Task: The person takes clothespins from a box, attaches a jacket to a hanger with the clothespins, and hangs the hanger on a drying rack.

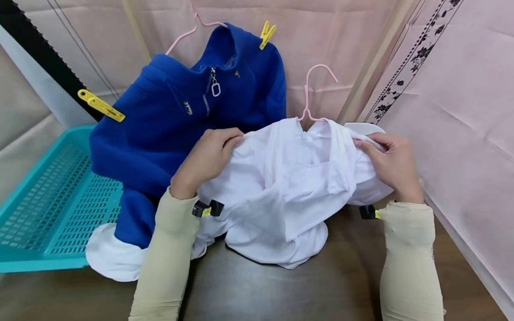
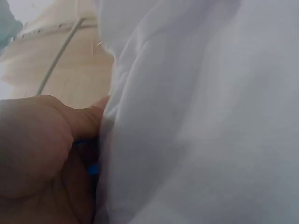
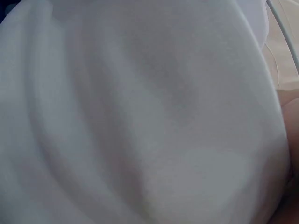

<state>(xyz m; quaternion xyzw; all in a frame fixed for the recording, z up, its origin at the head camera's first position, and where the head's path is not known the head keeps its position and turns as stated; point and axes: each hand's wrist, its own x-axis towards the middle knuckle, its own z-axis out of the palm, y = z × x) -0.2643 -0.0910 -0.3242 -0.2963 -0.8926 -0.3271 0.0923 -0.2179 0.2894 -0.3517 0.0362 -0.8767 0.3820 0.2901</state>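
Observation:
A white shirt (image 1: 277, 191) with a collar hangs on a pink hanger (image 1: 307, 96), whose hook rises out of the neck opening. My left hand (image 1: 206, 158) pinches the shirt at its left shoulder between thumb and fingers. At the other shoulder, my right hand (image 1: 391, 160) grips the cloth, thumb in front. In the left wrist view the white cloth (image 2: 196, 116) fills most of the picture, with the thumb at its edge. The right wrist view is nearly all white fabric (image 3: 140, 112), and only a sliver of the hand shows at the right edge.
Behind on the left, a blue zip-neck top (image 1: 160, 125) hangs on another pink hanger (image 1: 182, 35), with a yellow clothespin (image 1: 101, 105) and a second clothespin (image 1: 267, 34) at its shoulders. A turquoise basket (image 1: 24, 196) stands at left, beside white cloth (image 1: 114, 254) on the brown table (image 1: 281, 294).

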